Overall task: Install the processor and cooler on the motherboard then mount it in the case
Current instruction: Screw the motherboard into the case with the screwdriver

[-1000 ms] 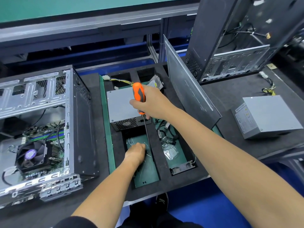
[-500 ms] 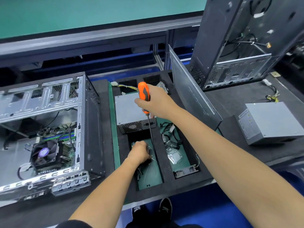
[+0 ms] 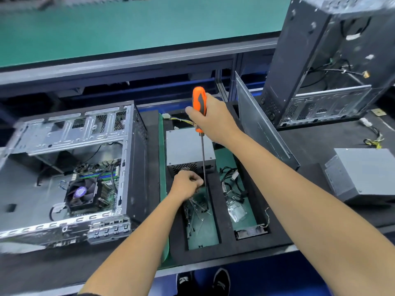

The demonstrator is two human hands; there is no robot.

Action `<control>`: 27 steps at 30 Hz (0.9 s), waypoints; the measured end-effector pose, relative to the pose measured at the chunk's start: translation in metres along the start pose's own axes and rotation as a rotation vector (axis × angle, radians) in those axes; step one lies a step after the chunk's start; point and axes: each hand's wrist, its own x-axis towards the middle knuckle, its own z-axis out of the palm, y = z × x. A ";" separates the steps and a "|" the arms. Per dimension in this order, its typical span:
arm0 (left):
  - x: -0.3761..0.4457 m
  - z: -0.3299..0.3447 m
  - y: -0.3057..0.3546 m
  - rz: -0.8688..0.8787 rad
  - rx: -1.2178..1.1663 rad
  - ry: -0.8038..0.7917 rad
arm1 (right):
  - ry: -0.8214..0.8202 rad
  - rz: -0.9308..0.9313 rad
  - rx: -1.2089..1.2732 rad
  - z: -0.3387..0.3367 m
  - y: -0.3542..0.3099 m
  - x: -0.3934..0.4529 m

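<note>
Motherboard (image 3: 100, 184) with cooler (image 3: 82, 194) sits inside the open case (image 3: 70, 167) at left. Your right hand (image 3: 210, 120) grips the orange screwdriver (image 3: 199, 107) upright, tip down in the near screw compartment (image 3: 201, 223). Your left hand (image 3: 186, 184) hovers there, fingers curled; contents cannot be told.

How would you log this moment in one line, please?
right hand grips screwdriver | left hand picks screws | motherboard in case

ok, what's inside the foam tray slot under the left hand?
Loose screws on green matting, plus the screwdriver tip. The left hand covers the slot's far end; what its fingers pinch is hidden.
</note>
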 end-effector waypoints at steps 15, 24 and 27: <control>-0.033 -0.134 0.105 0.324 -0.194 0.112 | 0.166 -0.330 0.202 -0.024 -0.130 0.076; -0.034 -0.249 0.042 0.405 -0.224 0.237 | 0.186 -0.484 0.256 0.043 -0.230 0.099; -0.032 -0.290 0.000 0.352 -0.177 0.219 | 0.194 -0.497 0.233 0.080 -0.256 0.109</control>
